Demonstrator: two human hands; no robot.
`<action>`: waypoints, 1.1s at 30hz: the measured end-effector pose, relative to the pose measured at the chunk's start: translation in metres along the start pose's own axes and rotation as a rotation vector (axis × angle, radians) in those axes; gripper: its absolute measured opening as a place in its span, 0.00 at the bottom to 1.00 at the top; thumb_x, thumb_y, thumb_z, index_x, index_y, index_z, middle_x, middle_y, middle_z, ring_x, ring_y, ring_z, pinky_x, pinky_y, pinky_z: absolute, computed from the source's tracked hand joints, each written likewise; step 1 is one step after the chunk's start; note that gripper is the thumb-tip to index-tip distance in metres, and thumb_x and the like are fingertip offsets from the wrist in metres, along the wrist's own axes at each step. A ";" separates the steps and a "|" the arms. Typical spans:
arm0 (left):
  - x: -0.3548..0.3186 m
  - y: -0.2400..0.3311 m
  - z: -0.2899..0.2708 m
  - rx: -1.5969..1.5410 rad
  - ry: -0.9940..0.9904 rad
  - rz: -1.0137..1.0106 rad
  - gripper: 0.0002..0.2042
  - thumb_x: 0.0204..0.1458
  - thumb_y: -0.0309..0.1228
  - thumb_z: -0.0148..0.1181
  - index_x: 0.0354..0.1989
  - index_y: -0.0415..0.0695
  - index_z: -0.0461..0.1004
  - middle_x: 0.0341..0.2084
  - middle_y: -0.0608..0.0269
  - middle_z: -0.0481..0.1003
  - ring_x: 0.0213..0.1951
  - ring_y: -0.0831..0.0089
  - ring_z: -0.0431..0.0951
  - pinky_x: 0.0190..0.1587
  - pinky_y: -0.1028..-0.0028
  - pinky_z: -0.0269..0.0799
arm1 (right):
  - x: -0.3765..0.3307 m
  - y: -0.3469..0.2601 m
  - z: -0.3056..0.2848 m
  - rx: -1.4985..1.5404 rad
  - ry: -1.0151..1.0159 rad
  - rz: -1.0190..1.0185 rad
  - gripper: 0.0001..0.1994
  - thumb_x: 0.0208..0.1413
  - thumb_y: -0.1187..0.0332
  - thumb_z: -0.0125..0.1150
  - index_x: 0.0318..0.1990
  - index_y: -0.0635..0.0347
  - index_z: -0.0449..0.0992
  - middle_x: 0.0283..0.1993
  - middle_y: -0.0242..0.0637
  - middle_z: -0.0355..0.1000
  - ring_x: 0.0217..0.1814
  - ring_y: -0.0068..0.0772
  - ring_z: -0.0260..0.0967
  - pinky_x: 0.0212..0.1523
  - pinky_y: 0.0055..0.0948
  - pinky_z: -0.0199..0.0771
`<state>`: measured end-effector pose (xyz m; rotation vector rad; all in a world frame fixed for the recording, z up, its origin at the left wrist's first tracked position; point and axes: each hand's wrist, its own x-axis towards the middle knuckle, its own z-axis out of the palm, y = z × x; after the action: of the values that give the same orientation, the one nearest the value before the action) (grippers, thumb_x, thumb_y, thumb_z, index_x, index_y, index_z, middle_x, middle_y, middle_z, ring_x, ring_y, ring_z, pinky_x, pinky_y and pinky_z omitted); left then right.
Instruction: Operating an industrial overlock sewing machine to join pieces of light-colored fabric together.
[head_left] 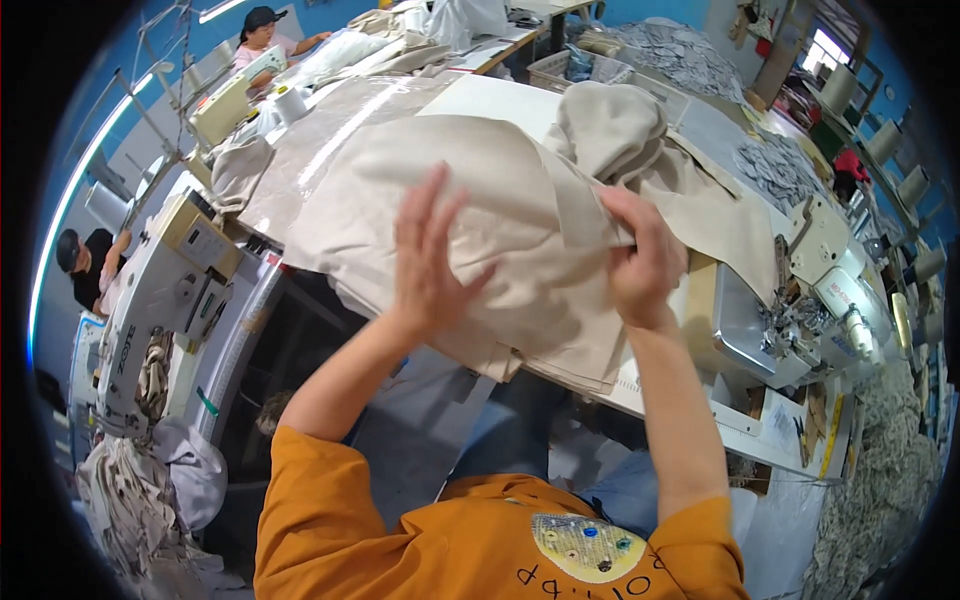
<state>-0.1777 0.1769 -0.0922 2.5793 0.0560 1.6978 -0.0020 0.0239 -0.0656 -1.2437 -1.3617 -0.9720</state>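
Note:
A large piece of beige fabric [430,150] lies in loose folds over the worktable, its lower edge hanging past the table's front. Above its middle is my left hand [428,260], fingers spread and slightly blurred. Whether its palm touches the cloth I cannot tell. My right hand [645,262] is closed on a folded edge of the fabric at the right, thumb toward me. Just beyond that hand, a bunched beige cloth [612,125] rises in a rounded heap, with flatter beige cloth spreading to the right.
A sewing machine [150,300] stands at the left, and another machine [825,285] with metal parts at the right. Thread cones [290,104], a plastic basket [550,72] and heaps of grey cloth pieces [680,55] lie farther back. Two people sit at the far left.

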 end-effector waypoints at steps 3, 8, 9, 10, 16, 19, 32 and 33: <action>0.036 -0.058 -0.017 0.199 0.016 0.072 0.48 0.34 0.43 0.76 0.67 0.47 0.56 0.68 0.53 0.55 0.70 0.56 0.52 0.70 0.48 0.38 | 0.010 -0.015 -0.027 -0.040 -0.138 -0.292 0.12 0.52 0.77 0.61 0.44 0.57 0.76 0.40 0.36 0.79 0.32 0.28 0.76 0.26 0.23 0.72; 0.064 -0.111 -0.033 0.281 -0.688 0.141 0.55 0.30 0.41 0.77 0.71 0.59 0.50 0.61 0.64 0.66 0.70 0.65 0.53 0.72 0.47 0.34 | 0.018 -0.042 -0.054 -0.098 -0.176 -0.458 0.12 0.52 0.72 0.63 0.46 0.56 0.76 0.42 0.36 0.79 0.28 0.22 0.73 0.23 0.17 0.66; 0.065 -0.117 -0.033 0.286 -0.757 0.132 0.42 0.33 0.36 0.75 0.63 0.59 0.64 0.54 0.65 0.73 0.63 0.66 0.65 0.71 0.51 0.39 | 0.019 -0.047 -0.056 -0.073 -0.199 -0.472 0.12 0.52 0.72 0.62 0.46 0.56 0.76 0.42 0.36 0.79 0.28 0.22 0.73 0.23 0.16 0.65; 0.064 -0.121 -0.032 0.337 -0.727 0.125 0.42 0.33 0.36 0.75 0.63 0.59 0.64 0.54 0.65 0.73 0.63 0.66 0.65 0.71 0.51 0.39 | 0.018 -0.052 -0.057 -0.055 -0.227 -0.486 0.12 0.53 0.72 0.62 0.45 0.56 0.76 0.42 0.36 0.79 0.28 0.22 0.73 0.24 0.16 0.65; 0.037 -0.144 -0.052 0.299 -0.436 0.016 0.11 0.34 0.24 0.66 0.29 0.50 0.77 0.34 0.70 0.79 0.38 0.68 0.79 0.62 0.61 0.60 | 0.006 -0.055 -0.062 0.052 -0.326 -0.280 0.13 0.51 0.76 0.61 0.45 0.56 0.76 0.40 0.38 0.79 0.35 0.29 0.77 0.29 0.21 0.71; 0.044 -0.150 -0.082 0.274 -0.215 -0.006 0.11 0.37 0.23 0.68 0.31 0.47 0.78 0.25 0.67 0.76 0.33 0.68 0.77 0.55 0.66 0.67 | 0.005 -0.044 -0.067 -0.037 -0.153 0.201 0.17 0.45 0.82 0.61 0.45 0.59 0.78 0.39 0.35 0.78 0.39 0.26 0.75 0.36 0.21 0.72; 0.174 -0.103 -0.217 -0.432 -0.250 -0.310 0.19 0.50 0.29 0.67 0.51 0.44 0.72 0.42 0.67 0.76 0.43 0.80 0.76 0.47 0.77 0.74 | 0.100 -0.028 -0.181 0.166 0.616 0.564 0.19 0.56 0.62 0.67 0.48 0.69 0.77 0.42 0.40 0.77 0.43 0.29 0.74 0.48 0.25 0.71; 0.181 -0.095 -0.216 -0.549 -0.353 -0.368 0.22 0.49 0.32 0.69 0.53 0.45 0.72 0.43 0.68 0.75 0.45 0.80 0.75 0.48 0.79 0.74 | 0.105 -0.026 -0.198 0.123 0.579 0.508 0.20 0.55 0.63 0.67 0.47 0.71 0.76 0.43 0.42 0.77 0.43 0.30 0.74 0.49 0.26 0.72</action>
<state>-0.3053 0.2875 0.1528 2.2304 0.0388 0.9513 0.0068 -0.1547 0.0729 -1.0297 -0.6022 -0.7826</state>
